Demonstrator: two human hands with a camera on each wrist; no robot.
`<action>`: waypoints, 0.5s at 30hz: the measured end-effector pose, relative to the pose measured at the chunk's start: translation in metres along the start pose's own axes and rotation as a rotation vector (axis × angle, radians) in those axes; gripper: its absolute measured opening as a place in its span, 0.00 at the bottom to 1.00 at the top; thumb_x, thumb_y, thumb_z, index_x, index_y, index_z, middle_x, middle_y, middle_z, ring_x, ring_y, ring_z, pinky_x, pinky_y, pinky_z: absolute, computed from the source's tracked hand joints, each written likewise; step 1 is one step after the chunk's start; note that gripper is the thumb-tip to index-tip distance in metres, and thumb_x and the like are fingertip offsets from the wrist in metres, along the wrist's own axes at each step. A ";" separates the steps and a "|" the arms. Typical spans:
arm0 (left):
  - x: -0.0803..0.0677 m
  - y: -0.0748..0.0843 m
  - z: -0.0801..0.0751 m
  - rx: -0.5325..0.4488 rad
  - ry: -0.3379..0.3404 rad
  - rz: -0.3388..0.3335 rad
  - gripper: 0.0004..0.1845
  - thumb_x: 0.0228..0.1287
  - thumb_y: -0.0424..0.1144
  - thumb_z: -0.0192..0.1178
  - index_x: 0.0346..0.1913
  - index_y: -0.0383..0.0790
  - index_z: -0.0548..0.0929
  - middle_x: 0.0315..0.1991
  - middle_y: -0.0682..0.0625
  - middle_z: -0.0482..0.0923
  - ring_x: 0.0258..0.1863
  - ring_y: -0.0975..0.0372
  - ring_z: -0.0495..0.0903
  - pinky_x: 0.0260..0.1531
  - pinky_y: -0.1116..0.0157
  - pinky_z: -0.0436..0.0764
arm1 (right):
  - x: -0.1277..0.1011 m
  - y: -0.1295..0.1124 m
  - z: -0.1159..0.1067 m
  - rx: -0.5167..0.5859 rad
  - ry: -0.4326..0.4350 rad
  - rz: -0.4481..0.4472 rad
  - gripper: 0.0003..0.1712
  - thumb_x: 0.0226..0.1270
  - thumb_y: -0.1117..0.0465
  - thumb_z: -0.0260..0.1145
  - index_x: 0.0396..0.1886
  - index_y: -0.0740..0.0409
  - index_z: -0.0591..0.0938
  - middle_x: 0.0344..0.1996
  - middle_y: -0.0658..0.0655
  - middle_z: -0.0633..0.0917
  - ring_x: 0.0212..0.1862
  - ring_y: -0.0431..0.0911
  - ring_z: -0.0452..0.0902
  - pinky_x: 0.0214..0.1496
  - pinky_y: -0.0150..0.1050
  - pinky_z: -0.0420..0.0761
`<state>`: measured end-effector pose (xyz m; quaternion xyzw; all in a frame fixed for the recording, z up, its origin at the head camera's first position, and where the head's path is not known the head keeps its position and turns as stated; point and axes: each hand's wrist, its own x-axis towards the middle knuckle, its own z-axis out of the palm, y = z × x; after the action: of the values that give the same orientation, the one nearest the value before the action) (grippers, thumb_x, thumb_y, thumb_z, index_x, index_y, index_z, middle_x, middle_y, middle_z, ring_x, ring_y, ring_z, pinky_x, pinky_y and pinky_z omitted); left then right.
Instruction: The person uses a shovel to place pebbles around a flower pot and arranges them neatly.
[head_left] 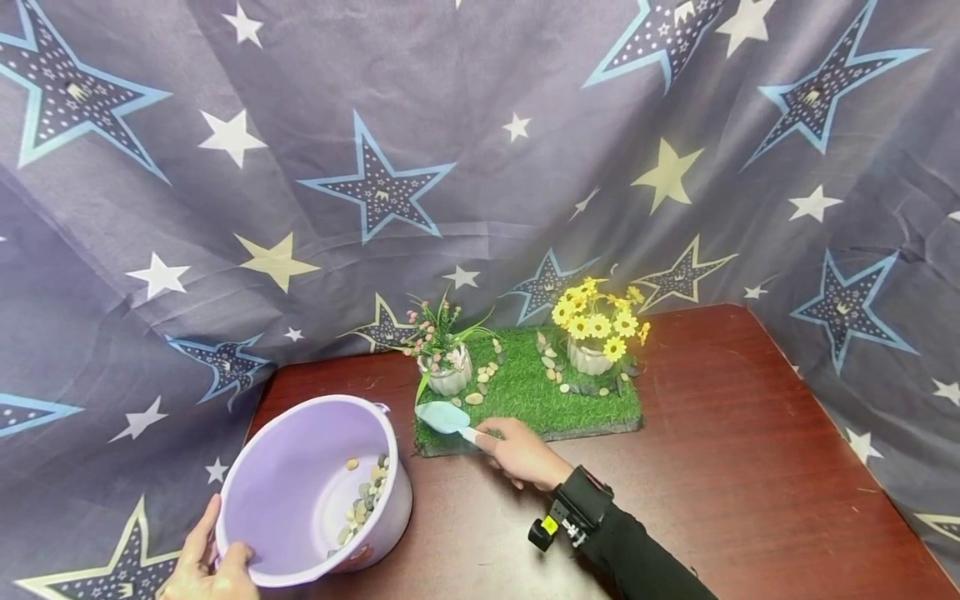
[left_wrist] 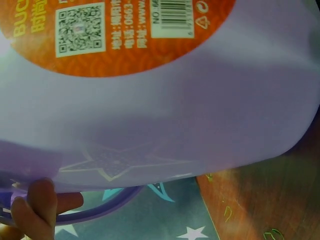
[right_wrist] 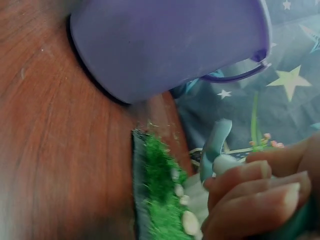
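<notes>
Just above the left hand's [left_wrist: 35,210] grip, the purple bucket [left_wrist: 200,100] is carrying an orange label [left_wrist: 125,35] showing yellow letters "BUC", a QR code, a barcode headed "NO", and small Chinese print too blurred to read.

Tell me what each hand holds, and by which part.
Left hand grips the purple bucket by its rim; right hand holds the small scoop by its handle.
</notes>
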<state>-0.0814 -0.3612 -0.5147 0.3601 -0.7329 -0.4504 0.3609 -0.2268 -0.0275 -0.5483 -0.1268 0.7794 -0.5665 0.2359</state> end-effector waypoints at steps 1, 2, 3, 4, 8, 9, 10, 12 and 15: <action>0.000 0.000 -0.001 0.023 -0.001 -0.004 0.38 0.47 0.21 0.55 0.65 0.47 0.84 0.42 0.71 0.82 0.29 0.94 0.73 0.30 0.88 0.72 | -0.004 -0.003 -0.002 -0.044 0.011 -0.035 0.16 0.79 0.55 0.57 0.56 0.56 0.84 0.19 0.50 0.77 0.10 0.37 0.60 0.09 0.33 0.65; -0.001 0.001 -0.001 0.047 -0.006 -0.012 0.38 0.48 0.21 0.56 0.65 0.47 0.84 0.47 0.62 0.83 0.29 0.95 0.72 0.30 0.88 0.71 | -0.008 -0.007 -0.003 -0.092 0.025 -0.077 0.16 0.79 0.55 0.58 0.56 0.55 0.85 0.20 0.50 0.79 0.12 0.37 0.62 0.12 0.33 0.67; -0.001 0.003 -0.003 0.063 -0.016 -0.025 0.38 0.49 0.22 0.56 0.67 0.47 0.83 0.51 0.51 0.82 0.29 0.95 0.71 0.30 0.89 0.71 | -0.012 -0.011 -0.005 -0.143 0.044 -0.120 0.16 0.79 0.55 0.58 0.58 0.53 0.85 0.23 0.50 0.80 0.14 0.36 0.63 0.15 0.32 0.69; -0.003 0.005 -0.004 0.096 -0.025 -0.035 0.38 0.50 0.23 0.56 0.68 0.48 0.82 0.54 0.42 0.79 0.28 0.96 0.69 0.30 0.89 0.70 | -0.016 -0.016 -0.006 -0.183 0.067 -0.166 0.17 0.78 0.55 0.59 0.59 0.52 0.85 0.27 0.51 0.83 0.17 0.36 0.66 0.19 0.32 0.71; -0.017 0.025 -0.007 0.224 -0.042 -0.017 0.38 0.53 0.29 0.58 0.70 0.59 0.79 0.57 0.34 0.79 0.25 0.92 0.66 0.29 0.89 0.65 | -0.029 -0.039 -0.006 -0.295 0.135 -0.352 0.20 0.76 0.55 0.62 0.64 0.50 0.84 0.38 0.50 0.89 0.24 0.33 0.69 0.32 0.32 0.74; -0.023 0.032 -0.007 0.280 -0.053 0.004 0.38 0.54 0.31 0.60 0.70 0.65 0.78 0.56 0.33 0.80 0.24 0.86 0.70 0.27 0.87 0.64 | -0.032 -0.044 -0.004 -0.321 0.141 -0.392 0.21 0.76 0.55 0.62 0.65 0.50 0.83 0.37 0.49 0.89 0.22 0.33 0.68 0.31 0.31 0.74; -0.029 0.038 -0.007 0.336 -0.059 0.036 0.39 0.54 0.34 0.62 0.70 0.70 0.77 0.54 0.32 0.82 0.24 0.79 0.74 0.25 0.84 0.62 | -0.034 -0.048 -0.003 -0.365 0.146 -0.433 0.22 0.76 0.55 0.63 0.66 0.49 0.83 0.38 0.48 0.90 0.21 0.32 0.67 0.31 0.31 0.74; -0.043 0.050 -0.003 0.399 -0.056 0.129 0.40 0.53 0.39 0.64 0.68 0.79 0.76 0.50 0.29 0.83 0.26 0.62 0.80 0.24 0.77 0.61 | -0.037 -0.052 0.001 -0.484 0.158 -0.499 0.23 0.75 0.54 0.63 0.67 0.48 0.83 0.30 0.47 0.88 0.18 0.31 0.64 0.27 0.29 0.72; -0.063 0.058 0.008 0.377 -0.044 0.353 0.40 0.48 0.41 0.65 0.67 0.77 0.77 0.47 0.28 0.84 0.25 0.38 0.79 0.22 0.66 0.64 | -0.038 -0.049 0.009 -0.678 0.174 -0.551 0.24 0.73 0.54 0.64 0.67 0.47 0.83 0.21 0.44 0.84 0.17 0.31 0.63 0.25 0.27 0.68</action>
<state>-0.0695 -0.2847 -0.4765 0.2775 -0.8631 -0.2435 0.3447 -0.1924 -0.0332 -0.4961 -0.3517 0.8752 -0.3291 -0.0454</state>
